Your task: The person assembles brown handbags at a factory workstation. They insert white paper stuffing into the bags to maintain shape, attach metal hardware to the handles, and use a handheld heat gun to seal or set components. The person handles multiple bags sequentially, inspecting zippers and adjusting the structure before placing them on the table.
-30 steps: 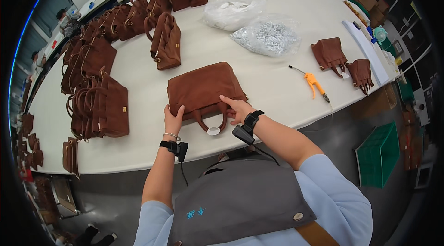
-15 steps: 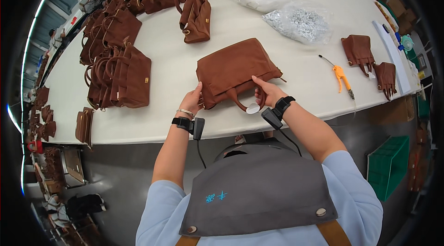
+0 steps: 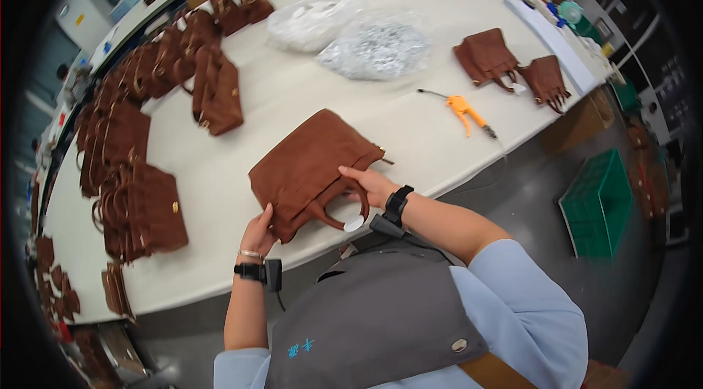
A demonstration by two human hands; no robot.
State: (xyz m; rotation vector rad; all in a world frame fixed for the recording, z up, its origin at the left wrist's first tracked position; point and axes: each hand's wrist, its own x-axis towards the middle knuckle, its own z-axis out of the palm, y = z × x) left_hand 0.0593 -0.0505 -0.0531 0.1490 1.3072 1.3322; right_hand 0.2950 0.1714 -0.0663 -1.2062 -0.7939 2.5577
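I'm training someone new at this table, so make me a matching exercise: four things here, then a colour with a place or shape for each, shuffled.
1. Held bag
2. Air gun
3. Crate
4. Tag

A. Green, off the table
B. White, roundish
C. Brown, between left hand and right hand
D. Orange, lying on the table

Pairs: 1-C, 2-D, 3-A, 4-B

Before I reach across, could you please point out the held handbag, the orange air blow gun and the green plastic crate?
Brown handbag (image 3: 307, 169), head view: middle of its broad panel.
Orange air blow gun (image 3: 470, 114), head view: middle of its body.
Green plastic crate (image 3: 581, 204), head view: its side wall.
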